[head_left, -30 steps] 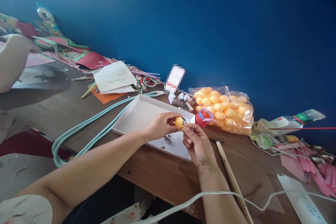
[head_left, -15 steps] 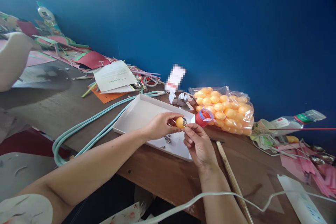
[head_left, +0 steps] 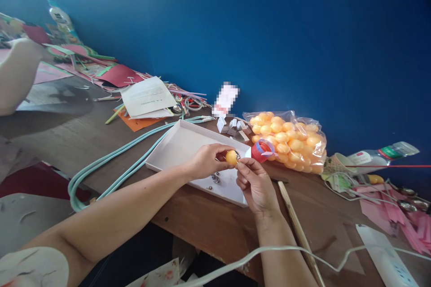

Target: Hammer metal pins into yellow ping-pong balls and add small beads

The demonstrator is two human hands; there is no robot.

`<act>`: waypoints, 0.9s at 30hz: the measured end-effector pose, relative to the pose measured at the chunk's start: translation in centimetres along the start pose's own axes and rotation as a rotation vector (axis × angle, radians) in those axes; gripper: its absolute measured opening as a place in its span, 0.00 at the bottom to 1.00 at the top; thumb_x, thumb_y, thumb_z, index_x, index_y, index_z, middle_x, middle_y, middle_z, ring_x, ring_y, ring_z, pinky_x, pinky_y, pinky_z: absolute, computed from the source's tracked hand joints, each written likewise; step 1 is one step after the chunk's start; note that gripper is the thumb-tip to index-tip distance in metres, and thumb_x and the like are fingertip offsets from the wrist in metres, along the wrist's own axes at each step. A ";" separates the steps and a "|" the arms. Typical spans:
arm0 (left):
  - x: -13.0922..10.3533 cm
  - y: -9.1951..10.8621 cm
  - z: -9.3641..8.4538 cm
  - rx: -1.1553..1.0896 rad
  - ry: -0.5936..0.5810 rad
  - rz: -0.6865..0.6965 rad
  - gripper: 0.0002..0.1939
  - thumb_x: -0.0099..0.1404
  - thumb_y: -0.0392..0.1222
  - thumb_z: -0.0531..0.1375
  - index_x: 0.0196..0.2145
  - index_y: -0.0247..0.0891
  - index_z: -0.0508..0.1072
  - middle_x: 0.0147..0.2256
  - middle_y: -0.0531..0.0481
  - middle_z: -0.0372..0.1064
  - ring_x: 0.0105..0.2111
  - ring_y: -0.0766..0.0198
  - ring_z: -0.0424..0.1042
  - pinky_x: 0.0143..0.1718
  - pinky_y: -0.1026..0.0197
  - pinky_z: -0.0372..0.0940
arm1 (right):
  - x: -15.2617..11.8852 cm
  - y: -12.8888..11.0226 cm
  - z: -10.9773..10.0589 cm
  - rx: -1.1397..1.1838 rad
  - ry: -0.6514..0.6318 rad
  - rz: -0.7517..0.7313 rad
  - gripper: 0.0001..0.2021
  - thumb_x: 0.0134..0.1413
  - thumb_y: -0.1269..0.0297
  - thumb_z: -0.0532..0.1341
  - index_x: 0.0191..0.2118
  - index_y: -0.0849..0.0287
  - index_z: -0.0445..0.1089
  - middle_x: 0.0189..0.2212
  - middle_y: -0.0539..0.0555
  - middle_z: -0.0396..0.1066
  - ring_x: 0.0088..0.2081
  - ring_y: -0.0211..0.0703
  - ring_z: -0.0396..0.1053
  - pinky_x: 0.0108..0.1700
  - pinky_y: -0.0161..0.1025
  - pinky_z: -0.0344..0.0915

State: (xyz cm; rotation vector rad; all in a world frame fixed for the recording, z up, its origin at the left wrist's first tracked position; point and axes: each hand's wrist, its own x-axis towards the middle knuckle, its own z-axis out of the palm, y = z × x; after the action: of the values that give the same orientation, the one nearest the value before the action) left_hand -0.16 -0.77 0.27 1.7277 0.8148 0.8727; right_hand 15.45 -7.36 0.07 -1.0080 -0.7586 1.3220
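My left hand [head_left: 207, 160] is closed, with an orange table tennis ball [head_left: 231, 158] between thumb and fingers. A shiny silver piece [head_left: 237, 155] shows on the ball's right side. My right hand [head_left: 255, 184] pinches at that side, thumb and forefinger together at the silver piece; its fingertips partly hide what they grip. Both hands are above a shallow white box tray [head_left: 178, 141]. Several small metal balls [head_left: 215, 179] lie in the tray below the held ball.
A clear bag of orange balls [head_left: 286, 139] and a red tape roll [head_left: 262, 150] lie behind the tray. Pale blue cords [head_left: 111, 161] loop at left. At right are a wooden stick [head_left: 294, 219], white cable [head_left: 286, 248] and power strip [head_left: 387, 255]. Another person's arm [head_left: 20, 71] is far left.
The ball has turned slightly in my fingers, so less of the silver piece shows now. Both hands stay in nearly the same place.
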 end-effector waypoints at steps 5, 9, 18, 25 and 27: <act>0.0 0.1 0.1 -0.003 0.007 0.006 0.18 0.52 0.43 0.65 0.41 0.36 0.75 0.32 0.51 0.70 0.29 0.67 0.66 0.31 0.66 0.63 | -0.1 -0.1 0.1 -0.007 0.005 -0.002 0.08 0.40 0.66 0.71 0.29 0.57 0.72 0.20 0.44 0.60 0.19 0.27 0.48 0.19 0.29 0.44; -0.1 0.2 0.1 -0.024 0.000 -0.004 0.17 0.52 0.43 0.64 0.40 0.36 0.75 0.31 0.51 0.70 0.29 0.67 0.65 0.30 0.66 0.62 | -0.2 -0.1 0.2 -0.006 0.013 0.001 0.09 0.40 0.66 0.71 0.29 0.57 0.72 0.21 0.44 0.62 0.19 0.27 0.48 0.19 0.29 0.44; -0.1 0.2 0.1 -0.062 -0.009 -0.023 0.19 0.51 0.42 0.65 0.42 0.35 0.74 0.31 0.51 0.70 0.29 0.67 0.66 0.30 0.66 0.63 | -0.1 0.0 0.2 -0.001 0.003 0.000 0.09 0.40 0.66 0.71 0.29 0.56 0.72 0.21 0.44 0.61 0.19 0.28 0.48 0.19 0.29 0.44; -0.1 0.1 0.2 -0.037 0.014 -0.005 0.20 0.51 0.42 0.65 0.42 0.35 0.74 0.32 0.51 0.71 0.30 0.66 0.67 0.31 0.66 0.64 | 0.0 0.1 0.1 -0.007 0.012 -0.011 0.09 0.40 0.65 0.71 0.30 0.57 0.71 0.20 0.43 0.59 0.19 0.27 0.48 0.19 0.29 0.44; -0.1 0.0 0.2 -0.019 0.024 -0.001 0.20 0.51 0.42 0.65 0.42 0.35 0.74 0.32 0.50 0.71 0.30 0.66 0.68 0.31 0.66 0.64 | 0.0 0.1 0.1 -0.006 0.013 -0.011 0.09 0.40 0.65 0.71 0.30 0.57 0.71 0.20 0.43 0.60 0.18 0.27 0.48 0.19 0.28 0.44</act>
State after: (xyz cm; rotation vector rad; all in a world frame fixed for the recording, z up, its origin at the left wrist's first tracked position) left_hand -0.05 -0.95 0.24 1.7026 0.8206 0.8993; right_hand 15.36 -7.36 0.05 -1.0149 -0.7574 1.3039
